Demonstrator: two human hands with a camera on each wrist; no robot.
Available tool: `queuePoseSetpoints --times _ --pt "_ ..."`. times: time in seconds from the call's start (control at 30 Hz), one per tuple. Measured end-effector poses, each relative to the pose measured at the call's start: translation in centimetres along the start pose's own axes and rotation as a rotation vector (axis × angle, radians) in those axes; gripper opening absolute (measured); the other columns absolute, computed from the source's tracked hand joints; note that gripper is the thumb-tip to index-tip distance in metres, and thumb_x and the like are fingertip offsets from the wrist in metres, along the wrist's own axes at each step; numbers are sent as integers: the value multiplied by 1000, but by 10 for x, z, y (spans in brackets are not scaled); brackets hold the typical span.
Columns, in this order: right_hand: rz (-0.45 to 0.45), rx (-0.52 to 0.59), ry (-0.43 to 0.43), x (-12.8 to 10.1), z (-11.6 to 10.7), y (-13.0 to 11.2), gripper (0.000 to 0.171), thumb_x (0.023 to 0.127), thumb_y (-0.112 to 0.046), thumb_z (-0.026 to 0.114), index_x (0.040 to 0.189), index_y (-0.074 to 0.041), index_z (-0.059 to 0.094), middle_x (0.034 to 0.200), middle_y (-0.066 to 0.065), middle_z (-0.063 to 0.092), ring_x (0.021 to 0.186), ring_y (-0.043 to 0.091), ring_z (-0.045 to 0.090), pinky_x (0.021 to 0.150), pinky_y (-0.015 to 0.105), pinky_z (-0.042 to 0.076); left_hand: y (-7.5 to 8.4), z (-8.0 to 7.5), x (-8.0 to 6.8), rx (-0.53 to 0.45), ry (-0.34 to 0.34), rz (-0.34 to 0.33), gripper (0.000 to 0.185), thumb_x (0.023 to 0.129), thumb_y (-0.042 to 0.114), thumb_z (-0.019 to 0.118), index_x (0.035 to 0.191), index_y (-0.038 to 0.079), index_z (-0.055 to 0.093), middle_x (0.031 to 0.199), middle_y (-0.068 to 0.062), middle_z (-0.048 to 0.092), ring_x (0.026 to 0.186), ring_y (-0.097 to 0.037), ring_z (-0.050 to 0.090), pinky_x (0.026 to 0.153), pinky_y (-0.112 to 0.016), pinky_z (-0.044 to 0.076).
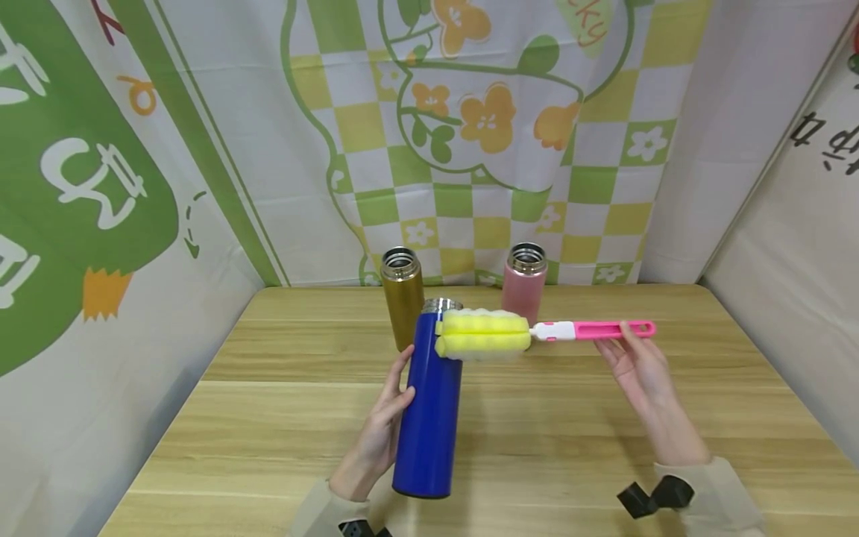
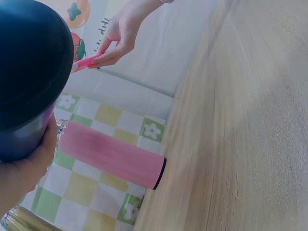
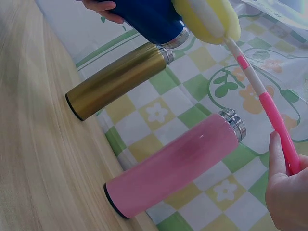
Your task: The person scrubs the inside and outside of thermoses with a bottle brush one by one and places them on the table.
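My left hand (image 1: 382, 425) grips a blue thermos bottle (image 1: 429, 418) around its side, holding it raised and slightly tilted. The bottle's steel neck (image 1: 441, 305) points up and away; its dark base fills the upper left of the left wrist view. My right hand (image 1: 637, 365) pinches the pink handle (image 1: 614, 330) of a bottle brush between thumb and fingers. The brush lies level, and its yellow and white sponge head (image 1: 485, 333) overlaps the upper part of the blue bottle in the head view, just below the neck.
A gold bottle (image 1: 400, 306) and a pink bottle (image 1: 523, 287) stand upright without lids at the back of the wooden table (image 1: 282, 418). Behind them hangs a checkered cloth (image 1: 456, 201), with printed cloth walls on both sides.
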State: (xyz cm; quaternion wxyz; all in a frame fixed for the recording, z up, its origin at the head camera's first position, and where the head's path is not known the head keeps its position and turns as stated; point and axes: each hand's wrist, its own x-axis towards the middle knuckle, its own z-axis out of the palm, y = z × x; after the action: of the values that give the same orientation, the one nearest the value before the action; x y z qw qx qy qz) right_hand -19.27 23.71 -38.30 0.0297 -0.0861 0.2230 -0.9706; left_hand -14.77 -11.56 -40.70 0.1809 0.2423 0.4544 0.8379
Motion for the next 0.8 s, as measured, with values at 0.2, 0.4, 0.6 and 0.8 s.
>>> queuePoseSetpoints --times 0.2,0.4,0.6,0.8 --pt "-19 41 51 -1 1 -1 10 92 -1 37 91 2 46 94 17 58 91 30 60 86 33 44 1 2 0 -24 40 -32 45 98 15 23 137 36 15 128 1 39 106 -16 51 84 -33 44" --pt "-45 54 146 -4 4 -4 4 90 -2 43 92 0 46 92 14 58 89 29 61 85 33 45 0 2 0 -1 93 -64 48 96 17 31 136 39 16 125 -2 40 102 -17 53 82 -34 45" --pt "-61 91 101 -8 3 -10 12 92 -1 39 89 3 50 89 15 59 89 30 60 85 34 45 -4 0 3 92 127 -18 74 84 12 54 138 35 9 124 -16 36 102 -25 53 81 -45 45" --pt "-64 104 40 -11 -2 -15 17 93 -1 36 88 5 51 91 16 59 91 31 59 86 33 44 -4 2 2 149 224 -44 78 82 13 54 138 36 6 122 -24 34 98 -28 54 78 -48 45"
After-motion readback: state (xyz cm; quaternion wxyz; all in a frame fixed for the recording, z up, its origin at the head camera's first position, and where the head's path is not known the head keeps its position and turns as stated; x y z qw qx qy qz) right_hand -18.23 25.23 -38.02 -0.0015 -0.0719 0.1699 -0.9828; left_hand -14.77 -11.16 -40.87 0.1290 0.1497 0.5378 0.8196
